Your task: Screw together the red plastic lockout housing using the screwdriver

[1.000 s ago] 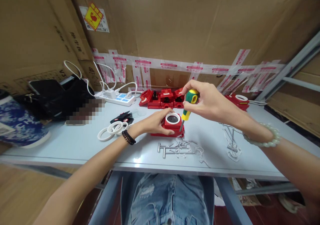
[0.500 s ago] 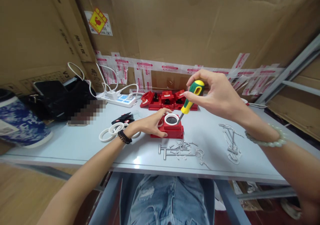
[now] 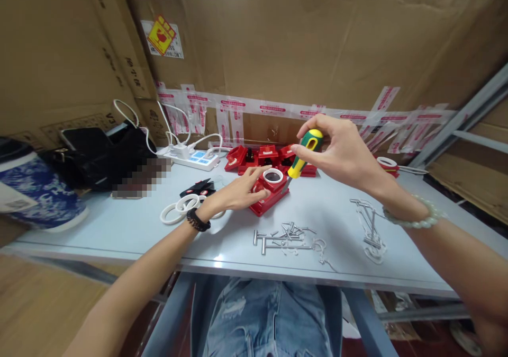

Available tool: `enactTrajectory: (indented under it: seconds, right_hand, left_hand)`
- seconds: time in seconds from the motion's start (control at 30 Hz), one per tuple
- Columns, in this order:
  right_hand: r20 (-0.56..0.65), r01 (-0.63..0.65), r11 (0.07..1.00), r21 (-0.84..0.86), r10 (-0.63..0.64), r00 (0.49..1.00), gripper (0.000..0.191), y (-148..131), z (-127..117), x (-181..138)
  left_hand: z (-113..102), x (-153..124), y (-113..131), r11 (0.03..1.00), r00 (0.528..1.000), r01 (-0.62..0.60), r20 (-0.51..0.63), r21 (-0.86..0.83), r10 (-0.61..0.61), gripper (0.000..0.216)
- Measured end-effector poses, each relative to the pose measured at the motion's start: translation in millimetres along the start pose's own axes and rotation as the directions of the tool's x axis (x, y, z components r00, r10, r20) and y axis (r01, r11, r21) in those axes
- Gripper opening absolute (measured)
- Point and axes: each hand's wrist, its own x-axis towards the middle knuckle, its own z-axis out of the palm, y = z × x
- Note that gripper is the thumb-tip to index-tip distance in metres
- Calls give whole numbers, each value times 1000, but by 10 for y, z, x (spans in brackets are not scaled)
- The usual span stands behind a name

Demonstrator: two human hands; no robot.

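Observation:
My right hand point(image 3: 335, 148) is closed round the green and yellow handle of a screwdriver point(image 3: 305, 153), held tilted. Its shaft points down at the right side of a red plastic block point(image 3: 266, 204), where the tip is hard to make out. A white ring point(image 3: 273, 176) with a dark centre sits on top of the block. From the left, my left hand point(image 3: 246, 190) grips the block between thumb and fingers. On the table in front lie a heap of small screws point(image 3: 291, 232) and T-shaped metal rods point(image 3: 286, 247).
Several red parts point(image 3: 268, 155) stand along the back. Loose white rings point(image 3: 171, 214) lie at left beside black packets point(image 3: 198, 187). A power strip point(image 3: 196, 158) with cables, a black bag point(image 3: 115, 155) and a blue-white cup point(image 3: 35, 187) fill the left. More metal rods point(image 3: 369, 230) lie at right.
The red block has turned, its right end swinging away from me, and my left hand has shifted with it. The screwdriver has moved from beside the ring to the block's right side.

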Motion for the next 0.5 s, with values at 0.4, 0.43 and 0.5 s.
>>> enactTrajectory:
  seconds: [0.4, 0.43, 0.5]
  right_hand:
    - [48, 28, 999, 15, -29, 998, 12, 75, 194, -74]
    - [50, 27, 1000, 16, -28, 998, 12, 80, 198, -76]
    - [52, 24, 1000, 17, -24, 998, 12, 86, 195, -77]
  left_hand:
    - [41, -7, 13, 966, 994, -101, -9, 239, 106, 69]
    - [52, -5, 38, 957, 995, -89, -19, 275, 97, 70]
    - [60, -4, 83, 941, 996, -61, -43, 333, 79, 74]
